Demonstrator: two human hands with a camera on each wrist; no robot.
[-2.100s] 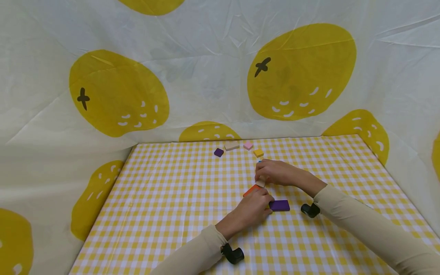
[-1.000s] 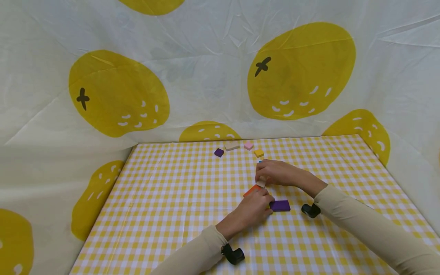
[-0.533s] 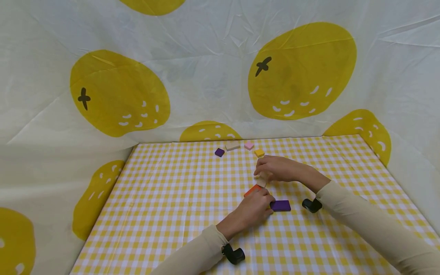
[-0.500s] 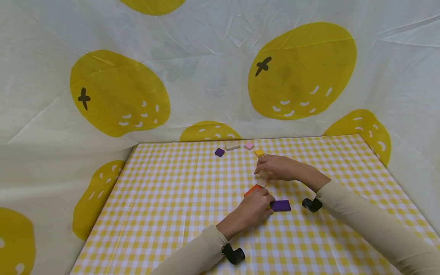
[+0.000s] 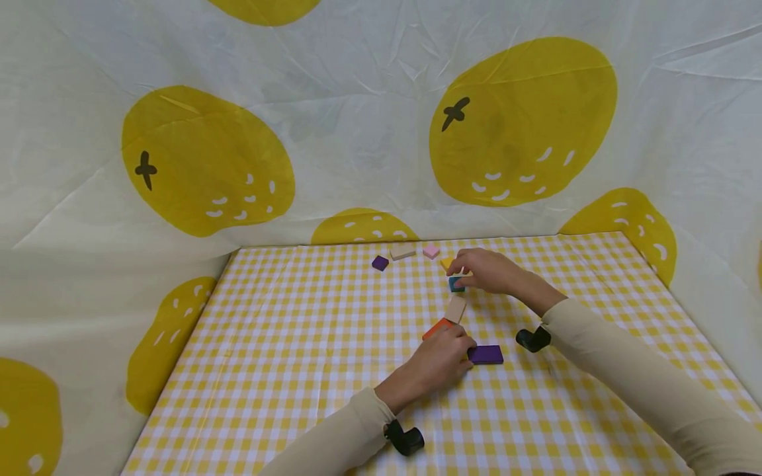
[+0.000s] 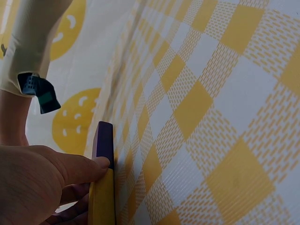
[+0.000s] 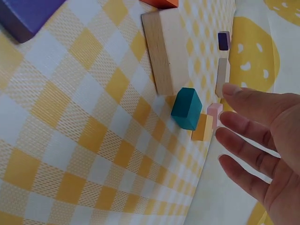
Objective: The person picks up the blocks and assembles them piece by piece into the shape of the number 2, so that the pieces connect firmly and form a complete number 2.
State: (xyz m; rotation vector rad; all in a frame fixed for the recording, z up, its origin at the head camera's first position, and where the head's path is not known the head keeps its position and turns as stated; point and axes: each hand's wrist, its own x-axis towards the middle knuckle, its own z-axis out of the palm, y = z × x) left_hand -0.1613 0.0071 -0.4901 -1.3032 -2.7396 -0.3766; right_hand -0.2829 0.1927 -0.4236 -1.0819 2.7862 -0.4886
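Note:
My left hand (image 5: 436,359) lies between an orange block (image 5: 436,328) and a purple block (image 5: 485,355). In the left wrist view its thumb presses where the purple block (image 6: 104,140) meets a yellow block (image 6: 101,199), with the other fingers curled behind the yellow one. My right hand (image 5: 489,271), fingers apart, hovers by a teal block (image 5: 456,285) and holds nothing. From the right wrist, that hand (image 7: 267,136) is seen beyond the teal block (image 7: 187,108), whose corner is near or against a light wooden block (image 7: 168,51).
Behind the right hand's fingers sits a second yellow block (image 5: 447,264). Farther back are a pink block (image 5: 431,251), a long pale block (image 5: 402,252) and a dark purple block (image 5: 380,263). A hanging cloth (image 5: 369,132) stands behind the checked tabletop (image 5: 268,344).
My right hand has let go of the light wooden block and moved up and away, uncovering it and the teal block. The left hand has stayed in place.

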